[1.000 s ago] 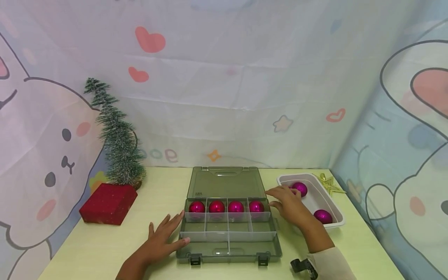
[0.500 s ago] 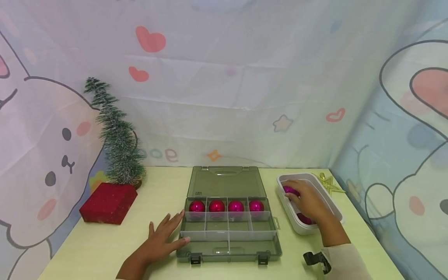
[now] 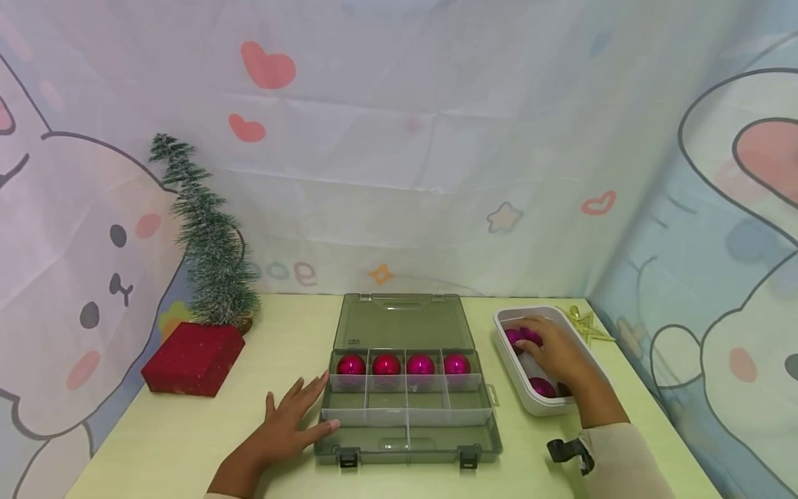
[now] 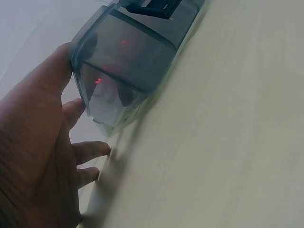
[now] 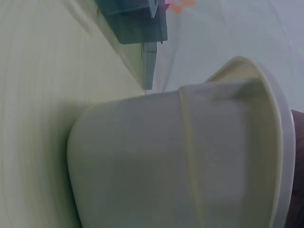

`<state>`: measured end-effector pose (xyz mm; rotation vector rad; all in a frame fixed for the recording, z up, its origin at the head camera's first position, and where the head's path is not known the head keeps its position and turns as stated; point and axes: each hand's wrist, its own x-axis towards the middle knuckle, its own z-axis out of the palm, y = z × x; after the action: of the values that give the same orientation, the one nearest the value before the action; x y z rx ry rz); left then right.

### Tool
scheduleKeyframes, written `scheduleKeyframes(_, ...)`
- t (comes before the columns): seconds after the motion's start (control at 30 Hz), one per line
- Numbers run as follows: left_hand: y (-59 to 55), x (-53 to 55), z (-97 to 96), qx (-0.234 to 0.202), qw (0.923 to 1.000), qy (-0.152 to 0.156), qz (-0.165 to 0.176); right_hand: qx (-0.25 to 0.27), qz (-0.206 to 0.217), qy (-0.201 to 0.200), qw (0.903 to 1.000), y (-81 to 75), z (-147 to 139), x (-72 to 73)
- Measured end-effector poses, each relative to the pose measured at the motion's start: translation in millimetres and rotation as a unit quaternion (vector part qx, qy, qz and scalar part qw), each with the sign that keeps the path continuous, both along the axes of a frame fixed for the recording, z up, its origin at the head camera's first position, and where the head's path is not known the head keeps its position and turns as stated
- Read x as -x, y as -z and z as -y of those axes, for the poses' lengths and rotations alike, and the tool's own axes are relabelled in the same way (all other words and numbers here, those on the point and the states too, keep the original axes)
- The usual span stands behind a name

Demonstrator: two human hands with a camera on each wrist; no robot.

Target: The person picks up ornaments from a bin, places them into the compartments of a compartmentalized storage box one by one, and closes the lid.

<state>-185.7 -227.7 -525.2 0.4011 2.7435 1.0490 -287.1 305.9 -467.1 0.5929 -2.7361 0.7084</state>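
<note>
A green see-through compartment box (image 3: 450,436) lies with its lid (image 3: 404,322) raised behind it. Shiny pink-red Christmas balls (image 3: 420,364) fill its back row, one per compartment. My left hand (image 3: 278,433) lies at the box's left side, fingers spread, thumb over the rim; the left wrist view shows the thumb against the box wall (image 4: 156,57). My right hand (image 3: 555,346) reaches into a white tub (image 3: 530,400), thumb and fingers around a purple Christmas ball (image 3: 533,335). Another purple ball (image 3: 512,337) sits beside it, and one more (image 3: 542,387) lies nearer the front.
At the left, a small frosted Christmas tree (image 3: 215,256) stands behind a red box (image 3: 194,359). Gold star ornaments (image 3: 586,324) lie behind the tub at the right. A printed cloth (image 3: 399,152) hangs along the table's back edge.
My right hand has moved from the box's right edge into the tub, its fingers now around a purple ball. The left hand has stayed at the box.
</note>
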Motion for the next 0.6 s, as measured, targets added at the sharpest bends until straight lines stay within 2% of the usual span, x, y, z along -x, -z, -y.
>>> scheduleKeyframes(0.13,-0.8,-0.4,-0.6,-0.003,1.0000,0.001,0.001,-0.007,0.010,0.007,0.9999,-0.7,-4,4.4)
scheduleKeyframes(0.3,-0.3,0.3,-0.1,-0.003,1.0000,0.004,-0.001,0.023,0.031,-0.006,0.9992,0.0,-10,10.0)
scheduleKeyframes(0.6,0.7,1.0,0.3,0.001,1.0000,0.002,-0.007,0.048,0.069,-0.017,0.9963,1.2,-21,27.7)
